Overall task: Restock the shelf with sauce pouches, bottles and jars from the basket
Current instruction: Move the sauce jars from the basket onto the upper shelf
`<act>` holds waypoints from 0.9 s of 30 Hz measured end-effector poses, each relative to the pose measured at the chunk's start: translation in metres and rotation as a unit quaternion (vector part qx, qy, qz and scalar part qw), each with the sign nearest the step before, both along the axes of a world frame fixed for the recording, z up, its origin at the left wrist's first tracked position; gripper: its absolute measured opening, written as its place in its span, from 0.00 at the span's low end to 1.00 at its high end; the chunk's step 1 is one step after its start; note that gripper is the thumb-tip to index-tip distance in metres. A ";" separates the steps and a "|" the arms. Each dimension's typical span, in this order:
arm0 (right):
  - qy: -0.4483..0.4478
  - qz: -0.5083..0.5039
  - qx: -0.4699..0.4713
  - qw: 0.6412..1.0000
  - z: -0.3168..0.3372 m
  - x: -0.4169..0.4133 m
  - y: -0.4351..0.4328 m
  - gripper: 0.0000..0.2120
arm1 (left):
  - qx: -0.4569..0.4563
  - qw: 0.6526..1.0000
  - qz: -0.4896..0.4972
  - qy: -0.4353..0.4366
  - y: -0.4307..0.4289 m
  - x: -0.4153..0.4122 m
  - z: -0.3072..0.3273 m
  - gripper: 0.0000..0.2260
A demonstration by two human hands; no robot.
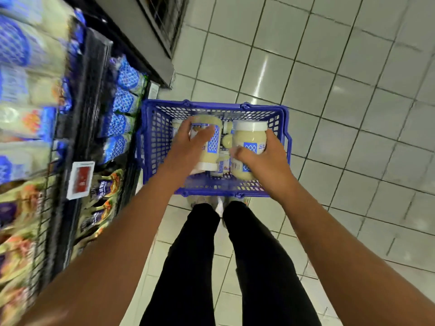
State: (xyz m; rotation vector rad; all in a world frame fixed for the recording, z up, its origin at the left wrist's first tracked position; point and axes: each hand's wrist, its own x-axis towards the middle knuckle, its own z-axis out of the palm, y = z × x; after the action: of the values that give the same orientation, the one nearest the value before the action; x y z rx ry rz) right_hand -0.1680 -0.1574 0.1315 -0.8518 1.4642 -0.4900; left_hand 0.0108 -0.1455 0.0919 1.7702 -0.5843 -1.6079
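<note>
A blue plastic basket (155, 137) sits on the pale tiled floor (353, 90) in the middle of the frame, just beside the foot of the shelf (91, 78) that runs down the left edge. Both hands are down inside it. The left hand (188, 142) is curled round a jar (208, 158) of pale cream sauce with a blue-and-white label, its white lid pointing toward the bottom of the frame. The right hand (266, 158) is wrapped round a second jar (250, 137) of the same kind, white lid toward the top of the frame, thumb across the label. Between the two held jars, lower in the basket, lie a few smaller jars (227, 140) (partly hidden, so their number cannot be told).

On the shelf, blurred by motion, blue-and-white pouches (124, 100) stand in a row at centre left, with more pale packs above them in the upper left. Lower left holds dark pouches (106, 191) with orange print, and a red-and-white price tag (81, 180) hangs on the shelf's front edge. At the bottom centre the person's legs (188, 267) in black trousers stand just behind the basket.
</note>
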 end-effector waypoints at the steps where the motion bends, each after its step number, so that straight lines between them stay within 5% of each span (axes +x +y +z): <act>1: -0.005 0.001 -0.009 1.000 0.021 0.003 -0.004 0.17 | -0.012 1.000 0.002 -0.004 -0.005 0.002 0.019 0.05; 13: -0.082 0.028 -0.101 0.991 0.232 0.041 -0.018 0.23 | -0.143 0.987 0.062 0.026 -0.016 0.030 0.247 0.11; 27: -0.126 0.202 -0.194 0.952 0.380 0.043 -0.017 0.19 | -0.221 0.943 0.245 -0.049 0.063 0.018 0.415 0.16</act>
State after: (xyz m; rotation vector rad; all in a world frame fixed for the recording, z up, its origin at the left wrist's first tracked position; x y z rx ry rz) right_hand -0.1250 -0.1743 0.5112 -1.3155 0.9360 -0.5592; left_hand 0.0292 -0.0827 0.5069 1.5050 -0.4559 -0.9632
